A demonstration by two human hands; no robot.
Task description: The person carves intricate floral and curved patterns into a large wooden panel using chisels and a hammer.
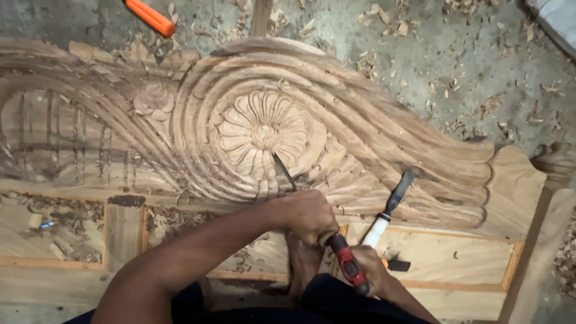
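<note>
Chisel (312,210) in hand: red handle low near the body, thin steel shaft running up-left, tip sitting on the lower-right petals of the carved flower (263,135). From here I read it as light, rigid, narrow-edged; my guess is it skates sideways on the grain if not guided close to the tip. Best hold looks like what's shown: one hand low on the shaft to steer, one on the handle to push.

Left hand (307,215): curled into a fist around the shaft just above the handle, knuckles up, fingers wrapped tight, heel resting on the wood below the flower.

Right hand (369,270): closed around the red handle's butt end, partly cut off by the lap, so I can't see the fingertips.

Carved panel (360,138): big pale wooden headboard-type piece lying flat, swirling ribbed bands around the flower. Judged heavy and stiff, won't shift under tool pressure; the raised petal edges look thin and chip-prone.

Second chisel (389,207), white handle, dark blade, lies idle on the panel just right of the hands. Orange-handled tool (150,17) on the floor top-left, well apart. Wood shavings (456,78) scattered across the concrete floor (492,54).
</note>
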